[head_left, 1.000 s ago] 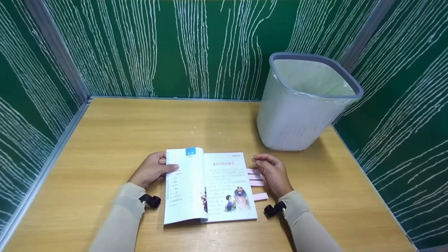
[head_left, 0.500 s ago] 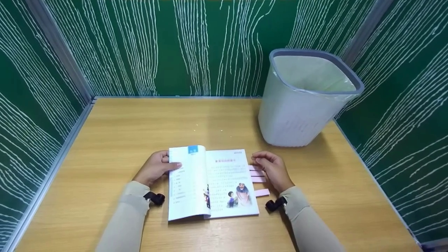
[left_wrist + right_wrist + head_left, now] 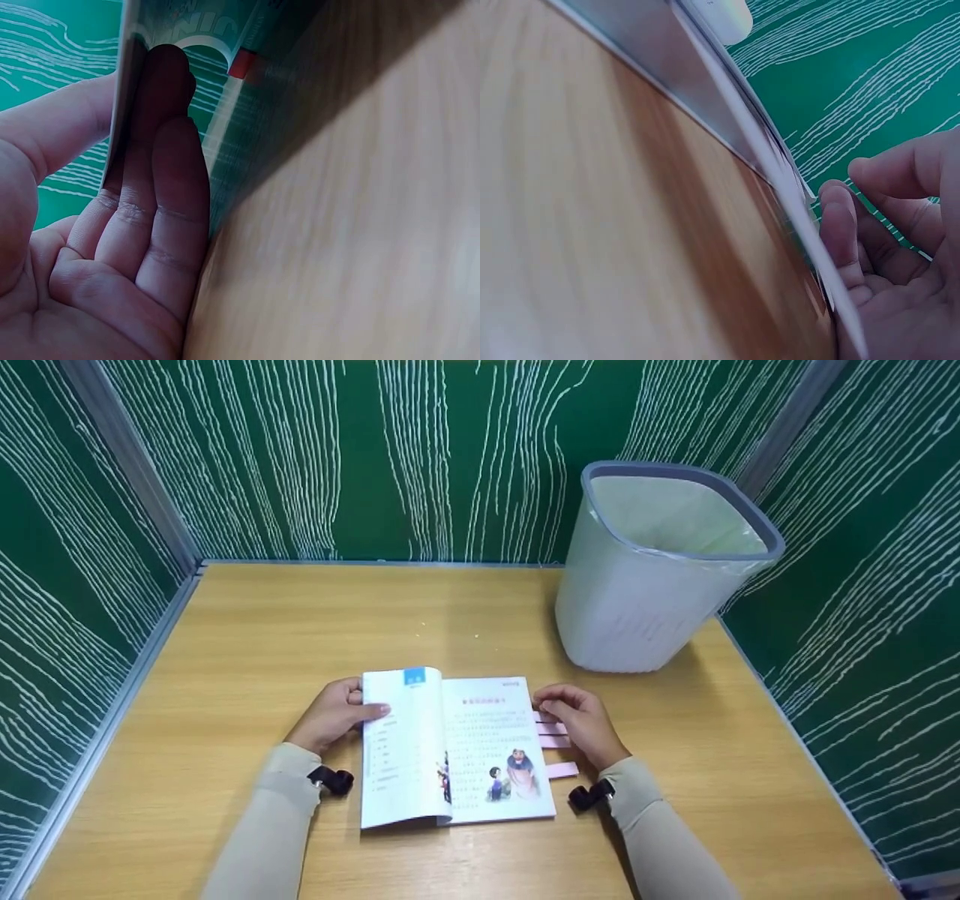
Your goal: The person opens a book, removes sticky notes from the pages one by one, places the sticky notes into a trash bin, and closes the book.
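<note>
An open book lies in the middle of the table in the head view, with printed text and a picture of two figures on its right page. Pink paper tabs stick out from its right edge. My left hand grips the book's left side, thumb on the page and fingers underneath. In the left wrist view the fingers lie behind the raised cover. My right hand is loosely curled at the right edge, beside the upper tabs. A gap shows between its thumb and fingers in the right wrist view, with nothing held.
A whitish waste bin with a grey rim and a liner stands at the back right of the wooden table. Green panels with white wavy lines enclose the back and sides. Tiny pale specks lie beyond the book.
My right hand has come slightly closer to the book's right edge. The left hand keeps its grip on the book. The head view has shifted a little.
</note>
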{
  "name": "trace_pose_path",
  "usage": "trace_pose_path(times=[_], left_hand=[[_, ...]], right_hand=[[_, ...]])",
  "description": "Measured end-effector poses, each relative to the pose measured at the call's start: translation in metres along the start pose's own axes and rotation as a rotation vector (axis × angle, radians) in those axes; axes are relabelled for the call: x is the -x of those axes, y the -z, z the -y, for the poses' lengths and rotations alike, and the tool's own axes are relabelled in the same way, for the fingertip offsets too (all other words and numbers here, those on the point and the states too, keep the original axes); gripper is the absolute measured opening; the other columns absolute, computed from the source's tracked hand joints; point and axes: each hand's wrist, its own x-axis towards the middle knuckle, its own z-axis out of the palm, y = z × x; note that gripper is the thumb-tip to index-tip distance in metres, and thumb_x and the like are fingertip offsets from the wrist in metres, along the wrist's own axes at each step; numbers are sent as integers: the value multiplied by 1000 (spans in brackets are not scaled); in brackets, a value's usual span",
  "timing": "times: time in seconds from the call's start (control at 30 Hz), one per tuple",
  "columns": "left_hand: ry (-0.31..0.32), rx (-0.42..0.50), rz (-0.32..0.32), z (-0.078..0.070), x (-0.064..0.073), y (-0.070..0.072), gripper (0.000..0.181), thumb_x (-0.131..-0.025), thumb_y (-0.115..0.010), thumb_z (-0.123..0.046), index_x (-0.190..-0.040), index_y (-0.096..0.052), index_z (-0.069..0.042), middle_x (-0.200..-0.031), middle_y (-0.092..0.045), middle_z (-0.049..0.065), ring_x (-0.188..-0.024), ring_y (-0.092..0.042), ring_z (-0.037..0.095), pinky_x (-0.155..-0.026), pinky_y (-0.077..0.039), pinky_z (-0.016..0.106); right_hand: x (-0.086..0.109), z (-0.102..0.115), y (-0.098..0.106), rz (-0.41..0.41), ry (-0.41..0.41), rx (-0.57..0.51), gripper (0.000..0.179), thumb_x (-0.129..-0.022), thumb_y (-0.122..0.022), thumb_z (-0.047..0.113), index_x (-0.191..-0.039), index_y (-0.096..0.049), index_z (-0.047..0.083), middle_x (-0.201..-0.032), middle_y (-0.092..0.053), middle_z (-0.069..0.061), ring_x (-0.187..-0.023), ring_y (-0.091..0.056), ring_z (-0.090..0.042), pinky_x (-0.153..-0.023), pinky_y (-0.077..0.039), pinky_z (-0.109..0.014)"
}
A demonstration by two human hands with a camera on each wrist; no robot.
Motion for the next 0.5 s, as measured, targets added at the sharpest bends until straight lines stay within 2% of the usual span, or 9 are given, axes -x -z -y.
trace_pose_path(times=[0.33, 0.5], left_hand=[[-2, -7, -4, 2, 2, -1, 50, -91, -79, -6, -135, -56, 3, -108, -78, 17, -93, -77, 29, -80, -64, 38], [-12, -3, 3, 2, 1, -1, 49, -91, -78, -6, -135, -57, 3, -109, -77, 18, -94, -77, 31, -81, -64, 40]], right_hand=[[3, 3, -3, 26, 10, 108, 19, -98, -63, 4, -112, -74, -2, -110, -72, -20, -95, -69, -23, -83, -60, -30], [3, 4, -4, 12, -5, 136, 19, -97, -64, 5, -112, -76, 2, -109, -73, -18, -92, -69, -24, -82, -60, -31]])
